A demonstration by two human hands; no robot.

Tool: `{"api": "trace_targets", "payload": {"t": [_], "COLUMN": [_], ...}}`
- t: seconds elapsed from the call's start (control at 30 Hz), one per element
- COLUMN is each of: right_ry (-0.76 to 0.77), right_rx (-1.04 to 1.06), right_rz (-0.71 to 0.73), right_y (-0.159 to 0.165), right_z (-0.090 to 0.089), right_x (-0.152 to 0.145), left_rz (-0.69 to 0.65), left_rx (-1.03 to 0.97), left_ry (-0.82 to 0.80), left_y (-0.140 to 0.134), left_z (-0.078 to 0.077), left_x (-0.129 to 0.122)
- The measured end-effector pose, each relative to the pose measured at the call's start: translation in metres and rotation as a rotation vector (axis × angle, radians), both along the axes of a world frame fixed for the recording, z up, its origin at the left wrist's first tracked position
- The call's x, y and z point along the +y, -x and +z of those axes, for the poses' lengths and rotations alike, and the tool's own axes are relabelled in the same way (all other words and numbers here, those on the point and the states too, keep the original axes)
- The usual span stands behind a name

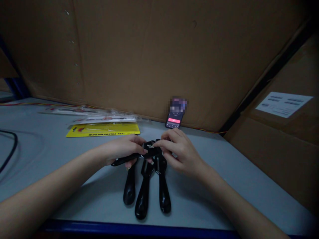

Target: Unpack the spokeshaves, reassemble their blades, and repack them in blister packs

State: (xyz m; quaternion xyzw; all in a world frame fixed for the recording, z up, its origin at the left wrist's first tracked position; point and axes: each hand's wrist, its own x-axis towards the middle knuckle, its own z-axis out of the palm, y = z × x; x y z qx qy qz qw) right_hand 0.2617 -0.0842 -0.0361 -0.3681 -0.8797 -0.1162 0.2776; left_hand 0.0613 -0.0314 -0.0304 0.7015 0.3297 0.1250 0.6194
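My left hand [124,148] is closed round a black spokeshave [152,153], which lies crosswise with one handle sticking out to the left under the palm. At the spokeshave's middle, beside a small bright metal part, the fingertips of my right hand [179,151] are pinched together against it. Whether they grip a screw there is too small to tell. Under and in front of my hands lie three more black spokeshaves, a left one [129,191], a middle one [142,200] and a right one [164,196], handles toward me. Their far ends are partly hidden by my hands.
Behind my left hand lie a yellow card [103,130] printed "WOODWORKING TOOL" and several clear plastic packages [82,110]. A lit phone [173,122] leans against the cardboard wall [139,59]. A black cable [15,144] curves at the left; a cardboard box [279,142] stands right.
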Motion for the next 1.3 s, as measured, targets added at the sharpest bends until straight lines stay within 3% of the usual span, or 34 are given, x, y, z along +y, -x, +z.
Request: {"api": "trace_targets", "payload": {"t": [0.17, 0.4, 0.57, 0.8, 1.03, 1.3], "right_ry": [0.025, 0.015, 0.064, 0.035, 0.072, 0.009], "right_rx": [-0.003, 0.025, 0.046, 0.041, 0.04, -0.018], "right_rz": [0.07, -0.014, 0.096, -0.006, 0.078, -0.026], "right_y": [0.0019, -0.0008, 0.0021, -0.0045, -0.002, -0.0004], "right_z": [-0.0014, -0.001, -0.0016, -0.0018, -0.0032, -0.0018], "right_x": [-0.0003, 0.0024, 0.0018, 0.0063, 0.0048, 0.0042], "left_rz": [-0.007, 0.01, 0.017, 0.011, 0.014, 0.029], "left_rx": [-0.009, -0.009, -0.012, 0.002, 0.001, -0.012], "left_ry": [-0.023, 0.002, -0.008, -0.015, -0.022, -0.039], "left_y": [0.0004, 0.0002, 0.0003, 0.0014, 0.0007, 0.0009], "left_z": [-0.0009, 0.0032, 0.0024, 0.0042, 0.0037, 0.0037], "left_x": [0.0012, -0.0016, -0.0005, -0.0012, -0.0006, -0.0006]}}
